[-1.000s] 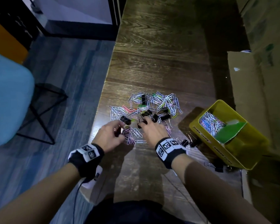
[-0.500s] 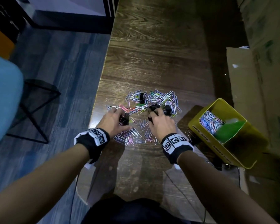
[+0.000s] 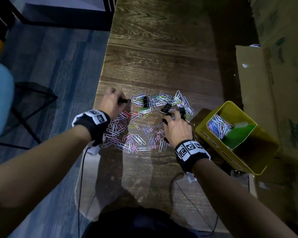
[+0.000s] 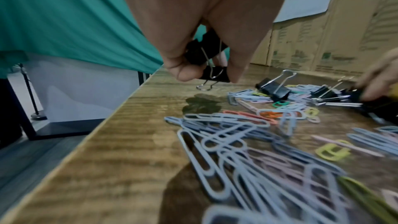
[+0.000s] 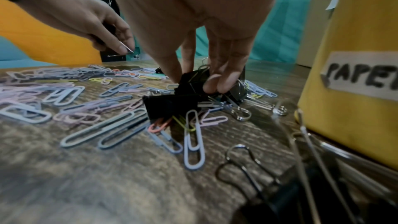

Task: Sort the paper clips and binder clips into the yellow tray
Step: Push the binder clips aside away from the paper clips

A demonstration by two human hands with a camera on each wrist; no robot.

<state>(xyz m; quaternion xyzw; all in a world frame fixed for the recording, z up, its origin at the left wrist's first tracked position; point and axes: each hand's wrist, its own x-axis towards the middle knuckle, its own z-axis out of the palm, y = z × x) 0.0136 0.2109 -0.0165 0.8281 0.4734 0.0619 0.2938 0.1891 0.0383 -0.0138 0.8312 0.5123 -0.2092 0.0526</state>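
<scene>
The bench (image 3: 162, 48) carries the tray (image 3: 237, 162) at its right edge, paper clips (image 3: 127, 140) spread beside it. Each hand, left (image 3: 111, 104) and right (image 3: 177, 129), grips black binder clips (image 4: 206, 60); an overfull grip could drop some.

Wooden table (image 3: 158, 48) — cardboard boxes (image 3: 273, 83)

Yellow tray (image 3: 213, 140): label lettering too small to read from the head view; in the right wrist view it is cut off at "PAPE". Left hand (image 4: 193, 23) hides most of its binder clips (image 4: 213, 72). Nearest paper clips (image 4: 269, 185) blurred. Binder clip (image 5: 290, 193) at bottom edge blurred, cut off.
</scene>
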